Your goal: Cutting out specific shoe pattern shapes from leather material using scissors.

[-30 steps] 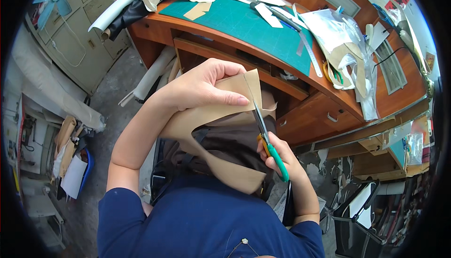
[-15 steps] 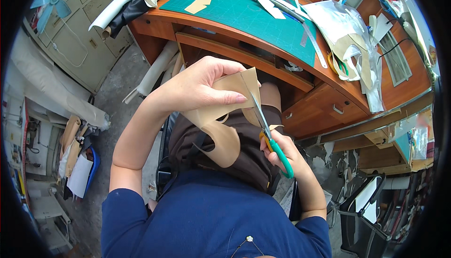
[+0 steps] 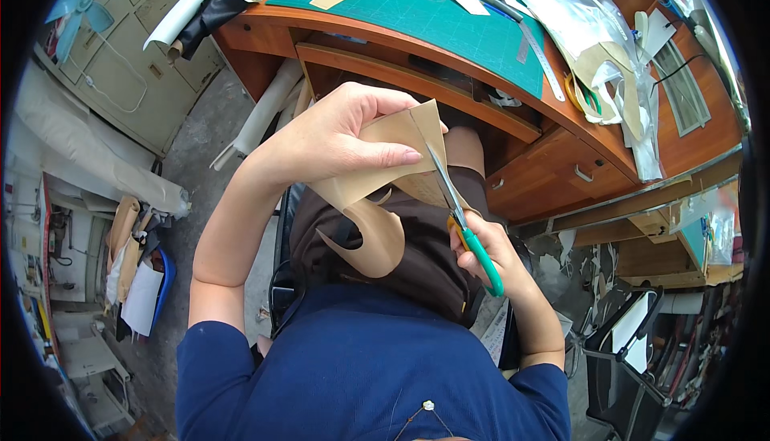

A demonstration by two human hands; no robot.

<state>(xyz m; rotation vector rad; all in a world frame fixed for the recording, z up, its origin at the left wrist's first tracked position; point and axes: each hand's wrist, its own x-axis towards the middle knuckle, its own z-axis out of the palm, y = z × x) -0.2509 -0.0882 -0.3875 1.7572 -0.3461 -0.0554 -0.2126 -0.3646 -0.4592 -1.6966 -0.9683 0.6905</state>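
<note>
My left hand (image 3: 333,138) pinches a tan sheet (image 3: 385,174), perhaps thin leather or card, with the thumb on its face and the fingers behind. A thin line runs near the sheet's upper right edge. From its lower part hangs a curled strip (image 3: 379,247) over my lap. My right hand (image 3: 495,250) is closed round the handles of scissors (image 3: 480,258) with green and yellow grips. Their blades point up and left and meet the sheet's right side, just right of my left thumb. How far apart the blades stand is hard to see.
Ahead stands a wooden desk (image 3: 449,94) with a green cutting mat (image 3: 401,16), a metal ruler (image 3: 545,64) and tan and white pattern pieces. Rolled material (image 3: 265,112) leans beneath it at the left. A black-framed bin (image 3: 622,369) stands at the lower right.
The scissors have shifted a little, and their blades look closer together. A small tan flap beside them no longer shows. The sheet has turned slightly in my left hand's unchanged grip.
</note>
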